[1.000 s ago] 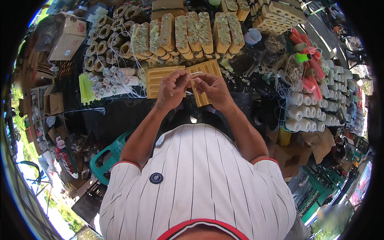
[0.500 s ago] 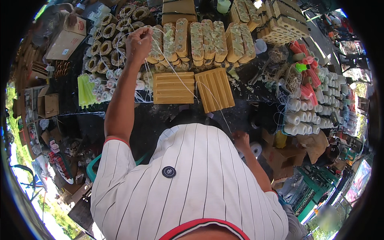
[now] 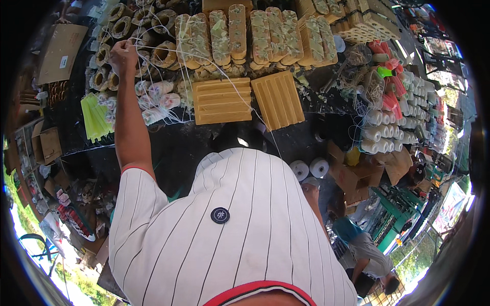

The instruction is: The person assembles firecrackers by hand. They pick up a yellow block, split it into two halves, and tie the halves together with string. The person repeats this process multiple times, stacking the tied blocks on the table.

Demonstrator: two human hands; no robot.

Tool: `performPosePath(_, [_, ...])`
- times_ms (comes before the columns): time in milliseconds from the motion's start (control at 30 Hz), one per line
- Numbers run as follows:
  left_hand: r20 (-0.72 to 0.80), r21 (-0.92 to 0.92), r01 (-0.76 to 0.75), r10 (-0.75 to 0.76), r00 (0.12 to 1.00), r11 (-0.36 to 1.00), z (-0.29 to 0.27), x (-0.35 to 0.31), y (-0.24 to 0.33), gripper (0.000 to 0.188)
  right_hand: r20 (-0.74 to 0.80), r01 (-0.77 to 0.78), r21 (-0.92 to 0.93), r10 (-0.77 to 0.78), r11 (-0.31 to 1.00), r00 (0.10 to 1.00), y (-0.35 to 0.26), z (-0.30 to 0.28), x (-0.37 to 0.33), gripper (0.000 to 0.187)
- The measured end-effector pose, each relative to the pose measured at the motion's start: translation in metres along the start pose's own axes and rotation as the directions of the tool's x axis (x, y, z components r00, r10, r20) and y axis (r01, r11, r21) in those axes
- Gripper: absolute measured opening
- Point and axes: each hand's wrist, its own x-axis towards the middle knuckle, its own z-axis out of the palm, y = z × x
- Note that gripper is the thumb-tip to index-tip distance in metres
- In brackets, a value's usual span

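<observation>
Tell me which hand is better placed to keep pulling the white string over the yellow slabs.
Left, probably. The left hand is raised over the table, its fingers closed on the white string, which runs across the yellow slabs. The right hand is hidden behind the striped shirt.

Left arm: stretched forward and up, elbow nearly straight.
Left hand [image 3: 123,55]: raised, fingers closed in a pinching fist.
Right arm: drawn down beside torso, mostly hidden.
Right hand: out of sight.
</observation>
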Motion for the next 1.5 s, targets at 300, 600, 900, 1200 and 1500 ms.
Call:
performPosePath(300, [0.16, 0.335, -0.066, 0.012, 0.987, 0.94, -0.031, -0.004, 0.0, 0.035, -0.09, -0.296, -0.746, 0.35, 0.597, 0.933, 0.112, -0.099, -0.106, 0.017])
performPosePath(600, [0.559, -0.815, 0.091, 0.736, 0.381, 0.572, -0.076, -0.293, 0.292, 0.083, 0.12, 0.092, 0.555, -0.189, 0.827, 0.975, -0.147, -0.153, 0.013, 0.019])
performPosePath(900, [0.601, -0.464, 0.846, 0.795, 0.085, 0.261, -0.072, -0.338, 0.398, 0.046, -0.372, 0.399, 0.833, -0.146, 0.384, 0.917, -0.084, -0.185, 0.184, 0.015])
performPosePath(1200, [0.745, -0.519, 0.826, 0.59, 0.311, 0.221, -0.063, -0.276, 0.357, 0.019, 0.317, -0.449, 0.893, -0.684, -0.018, 0.657, -0.146, -0.115, 0.124, 0.021])
performPosePath(1500, [0.846, -0.529, 0.403, 0.422, 0.327, 0.747, -0.087, -0.284, 0.379, 0.018, -0.148, 0.44, 0.659, -0.469, 0.61, 0.871, -0.113, -0.033, 0.204, 0.038])
